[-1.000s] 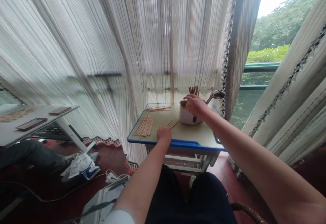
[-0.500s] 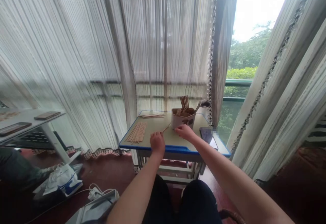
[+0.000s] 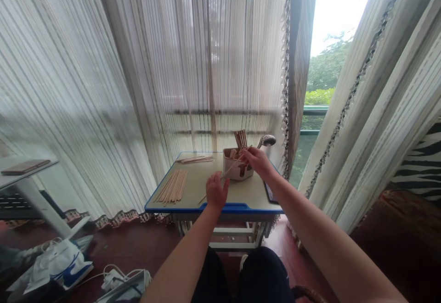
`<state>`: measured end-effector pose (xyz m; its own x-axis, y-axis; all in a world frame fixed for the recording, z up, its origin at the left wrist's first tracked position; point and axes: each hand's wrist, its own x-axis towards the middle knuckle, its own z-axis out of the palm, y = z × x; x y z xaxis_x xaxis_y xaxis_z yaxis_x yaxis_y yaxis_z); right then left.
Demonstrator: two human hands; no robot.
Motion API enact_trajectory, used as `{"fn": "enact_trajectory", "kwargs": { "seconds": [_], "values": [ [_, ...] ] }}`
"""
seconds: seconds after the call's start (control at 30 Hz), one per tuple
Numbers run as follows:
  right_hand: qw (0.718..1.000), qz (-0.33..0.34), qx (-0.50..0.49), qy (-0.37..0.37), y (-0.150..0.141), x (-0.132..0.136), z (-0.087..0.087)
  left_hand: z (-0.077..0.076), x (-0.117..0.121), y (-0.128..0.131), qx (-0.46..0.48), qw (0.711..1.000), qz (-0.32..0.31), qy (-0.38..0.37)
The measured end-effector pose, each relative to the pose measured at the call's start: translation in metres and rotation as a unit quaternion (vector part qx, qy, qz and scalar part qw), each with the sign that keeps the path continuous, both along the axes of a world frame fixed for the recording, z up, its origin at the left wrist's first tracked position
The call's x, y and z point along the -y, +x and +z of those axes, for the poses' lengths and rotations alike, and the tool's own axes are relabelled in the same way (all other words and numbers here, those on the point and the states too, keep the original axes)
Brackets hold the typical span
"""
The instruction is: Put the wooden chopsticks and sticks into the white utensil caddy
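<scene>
My right hand (image 3: 255,159) pinches the upper part of a thin wooden chopstick (image 3: 231,169), in front of the utensil holder's rim. The chopstick slants down to my left hand (image 3: 216,192), whose fingers are curled at its lower end with the thumb a little apart. A short bit of stick (image 3: 202,199) shows below the left hand; I cannot tell whether it is the same one. Behind the hands stands a white utensil holder (image 3: 230,171) with a dark print, holding brown chopsticks (image 3: 240,138) and a metal ladle (image 3: 268,141). Left of my left hand lies a fanned row of pale chopsticks (image 3: 172,186).
More pale chopsticks (image 3: 195,159) lie at the back of the blue-edged desk (image 3: 193,188). A phone (image 3: 270,192) rests at its right side, partly behind my forearm. A white curtain (image 3: 193,64) hangs behind. Cables (image 3: 117,275) and a bag (image 3: 51,266) are on the floor.
My right hand has risen from the desktop to the holder's rim with the chopstick. The left hand has shifted, its thumb now apart from the fingers. The view has turned slightly right.
</scene>
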<state>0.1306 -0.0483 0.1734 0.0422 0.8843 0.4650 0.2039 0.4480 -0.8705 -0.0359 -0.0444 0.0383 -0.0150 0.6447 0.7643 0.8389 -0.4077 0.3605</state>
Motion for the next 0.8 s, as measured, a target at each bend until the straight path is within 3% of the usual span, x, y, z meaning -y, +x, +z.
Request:
{"fn": "enact_trajectory", "kwargs": {
  "seconds": [0.13, 0.27, 0.47, 0.67, 0.8],
  "values": [
    [0.974, -0.163, 0.044, 0.153, 0.024, -0.01, 0.04, -0.015, -0.026, 0.01, -0.066, 0.987, 0.071, -0.132],
    [0.937, -0.249, 0.091, 0.228, 0.034, -0.034, 0.054, -0.026, -0.037, 0.014, -0.118, 0.957, 0.102, -0.243],
    [0.935, -0.215, 0.23, 0.162, 0.026, -0.076, 0.03, -0.026, -0.037, 0.013, -0.135, 0.954, 0.103, -0.248],
    [0.93, -0.167, 0.31, 0.102, 0.008, -0.09, -0.002, -0.024, -0.037, 0.013, -0.134, 0.954, 0.103, -0.248],
    [0.931, -0.185, 0.285, 0.129, 0.007, -0.086, 0.004, -0.023, -0.036, 0.013, -0.127, 0.954, 0.1, -0.252]
  ]
}}
